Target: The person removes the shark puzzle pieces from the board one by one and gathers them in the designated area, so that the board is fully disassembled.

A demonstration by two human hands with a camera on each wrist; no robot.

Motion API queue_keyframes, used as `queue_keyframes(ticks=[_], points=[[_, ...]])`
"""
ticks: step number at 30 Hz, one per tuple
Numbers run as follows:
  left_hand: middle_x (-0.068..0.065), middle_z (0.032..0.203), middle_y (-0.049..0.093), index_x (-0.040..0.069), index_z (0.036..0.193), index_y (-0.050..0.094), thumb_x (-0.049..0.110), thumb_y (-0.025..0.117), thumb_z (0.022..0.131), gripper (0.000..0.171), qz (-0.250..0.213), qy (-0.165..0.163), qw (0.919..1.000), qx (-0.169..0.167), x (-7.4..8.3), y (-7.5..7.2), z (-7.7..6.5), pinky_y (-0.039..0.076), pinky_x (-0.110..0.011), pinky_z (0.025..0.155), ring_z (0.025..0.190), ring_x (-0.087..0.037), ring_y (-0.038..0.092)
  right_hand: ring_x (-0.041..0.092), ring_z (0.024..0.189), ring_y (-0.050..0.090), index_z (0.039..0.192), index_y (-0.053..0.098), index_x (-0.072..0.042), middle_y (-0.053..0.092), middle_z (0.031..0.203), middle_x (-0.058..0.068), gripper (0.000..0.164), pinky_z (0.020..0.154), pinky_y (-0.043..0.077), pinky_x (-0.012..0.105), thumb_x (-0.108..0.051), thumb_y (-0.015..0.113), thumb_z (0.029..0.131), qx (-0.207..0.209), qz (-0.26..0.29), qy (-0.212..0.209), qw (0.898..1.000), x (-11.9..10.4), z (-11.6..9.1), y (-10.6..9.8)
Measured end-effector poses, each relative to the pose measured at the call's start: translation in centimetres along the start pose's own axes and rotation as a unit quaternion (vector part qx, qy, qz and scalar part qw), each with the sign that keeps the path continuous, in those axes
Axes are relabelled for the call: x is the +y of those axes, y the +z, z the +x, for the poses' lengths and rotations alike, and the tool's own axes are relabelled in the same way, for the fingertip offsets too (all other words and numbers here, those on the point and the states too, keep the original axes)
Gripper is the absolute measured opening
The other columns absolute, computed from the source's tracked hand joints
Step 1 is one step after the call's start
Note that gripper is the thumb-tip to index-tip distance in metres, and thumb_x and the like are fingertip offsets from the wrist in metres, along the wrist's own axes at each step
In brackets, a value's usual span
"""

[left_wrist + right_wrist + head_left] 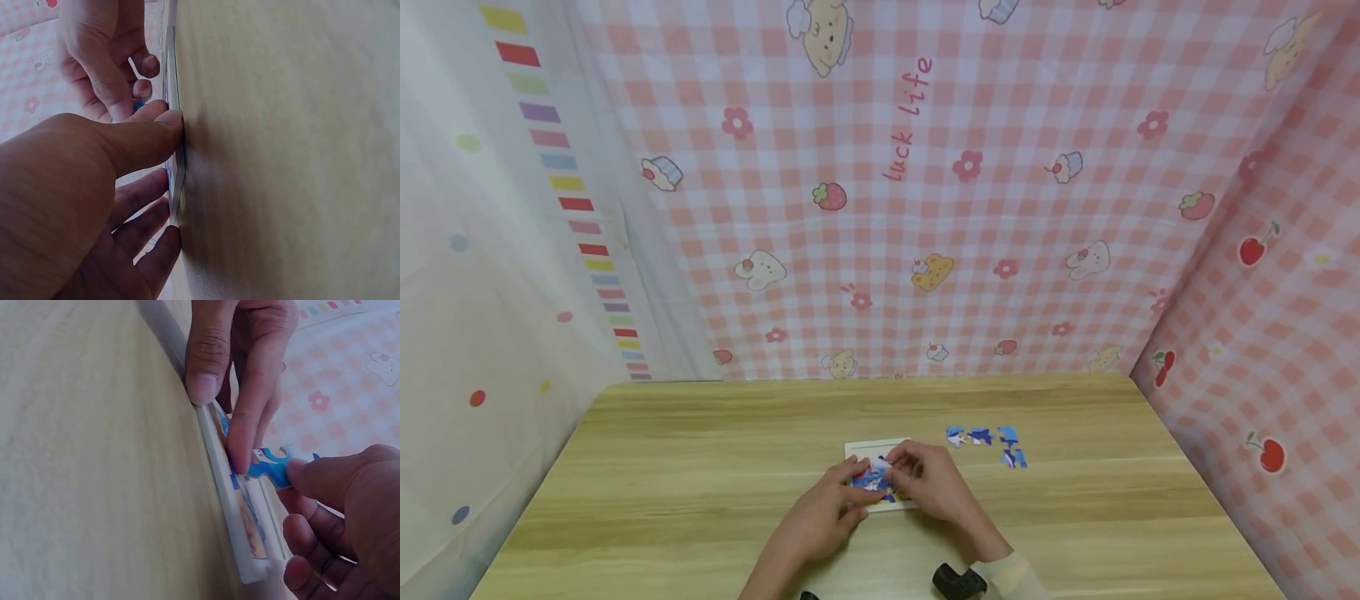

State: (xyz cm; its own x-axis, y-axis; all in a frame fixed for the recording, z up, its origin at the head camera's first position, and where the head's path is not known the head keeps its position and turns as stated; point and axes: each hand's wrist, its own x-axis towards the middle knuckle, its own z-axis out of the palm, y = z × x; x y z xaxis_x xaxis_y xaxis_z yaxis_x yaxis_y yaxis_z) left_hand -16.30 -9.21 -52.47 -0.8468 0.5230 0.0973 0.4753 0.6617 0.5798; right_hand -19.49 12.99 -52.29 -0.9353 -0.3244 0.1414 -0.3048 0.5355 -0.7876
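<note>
A jigsaw puzzle in a shallow white-rimmed tray [878, 510] lies on the table, its pieces blue with some red and yellow. My left hand [822, 517] rests over the tray's left side. Its thumb [203, 387] presses the near rim, and the straight index finger lies across the pieces. My right hand [931, 479] pinches a blue-and-white puzzle piece [272, 467] between thumb and fingers, tilted up over the tray close to the left index fingertip. In the left wrist view, the right hand [103, 62] hides most of that piece, and the tray [175, 87] shows edge-on.
Several loose puzzle pieces [980, 436] lie behind and to the right of the tray on the wooden table [700, 467]. A pink checked cloth [895, 208] hangs along the table's back edge, with more cloth at both sides.
</note>
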Motion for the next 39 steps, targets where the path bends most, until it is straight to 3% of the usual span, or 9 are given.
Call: queue_keyframes(ticks=[6, 15, 24, 39], points=[[-0.009, 0.158, 0.049, 0.026, 0.125, 0.075, 0.013, 0.069, 0.097, 0.032, 0.002, -0.005, 1.0, 0.0, -0.2, 0.2, 0.1, 0.04, -0.057, 0.118, 0.15, -0.037, 0.039, 0.004, 0.075, 0.063, 0.1, 0.071, -0.016, 0.072, 0.085, -0.005, 0.006, 0.067, 0.053, 0.019, -0.016, 0.074, 0.095, 0.025, 0.0, -0.009, 1.0, 0.1, -0.5, -1.1], [-0.01, 0.157, 0.049, 0.026, 0.125, 0.076, 0.013, 0.069, 0.096, 0.032, 0.005, -0.004, 1.0, 0.003, -0.1, 0.2, 0.0, 0.041, -0.056, 0.117, 0.15, -0.036, 0.04, 0.005, 0.073, 0.06, 0.097, 0.072, -0.02, 0.068, 0.081, -0.009, 0.007, 0.069, 0.051, 0.019, -0.017, 0.076, 0.093, 0.06, -0.013, 0.029, 0.998, 0.9, -1.2, -3.3], [-0.01, 0.158, 0.049, 0.025, 0.125, 0.075, 0.013, 0.069, 0.096, 0.032, 0.0, -0.011, 0.9999, 0.002, 0.1, 0.1, -0.1, 0.039, -0.056, 0.118, 0.15, -0.036, 0.039, 0.007, 0.073, 0.06, 0.096, 0.071, -0.019, 0.071, 0.083, -0.007, 0.011, 0.067, 0.051, 0.019, -0.015, 0.079, 0.09, 0.087, -0.008, 0.071, 0.994, 2.3, -2.1, -5.6], [-0.009, 0.158, 0.048, 0.025, 0.125, 0.076, 0.012, 0.069, 0.096, 0.032, -0.004, -0.014, 0.9999, 0.001, 0.1, 0.1, -0.1, 0.039, -0.055, 0.118, 0.151, -0.034, 0.039, 0.01, 0.072, 0.059, 0.096, 0.071, -0.012, 0.072, 0.085, 0.001, 0.008, 0.062, 0.049, 0.019, -0.013, 0.078, 0.091, 0.114, -0.028, 0.102, 0.988, 4.8, -3.4, -9.0]])
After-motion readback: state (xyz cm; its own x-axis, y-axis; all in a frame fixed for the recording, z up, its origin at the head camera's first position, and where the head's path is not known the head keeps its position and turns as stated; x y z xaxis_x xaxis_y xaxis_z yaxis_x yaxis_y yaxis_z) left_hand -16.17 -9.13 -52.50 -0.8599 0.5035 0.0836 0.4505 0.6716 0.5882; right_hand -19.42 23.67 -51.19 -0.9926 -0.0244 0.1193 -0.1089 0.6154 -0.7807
